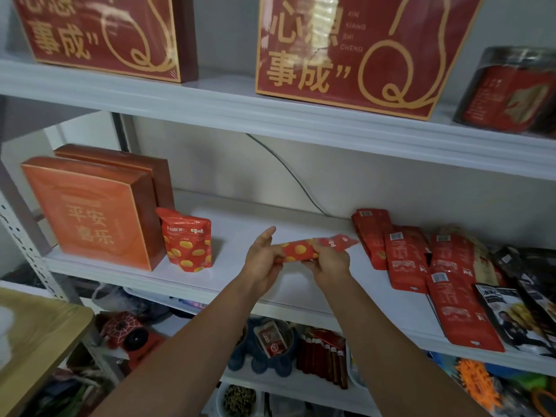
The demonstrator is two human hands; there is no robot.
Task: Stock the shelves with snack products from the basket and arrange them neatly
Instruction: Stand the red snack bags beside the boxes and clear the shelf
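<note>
I see the white middle shelf (228,275), with orange gift boxes (90,212) at its left and a standing pouch (188,239) just beside them. Above the shelf the red snack pouch (302,250) lies sideways. The left grip (263,260) and right grip (329,263) both pinch it.

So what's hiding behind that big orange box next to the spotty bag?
A second orange box stands behind the front orange box. Only its top and right side show; the rest, and anything farther back, is covered.
</note>
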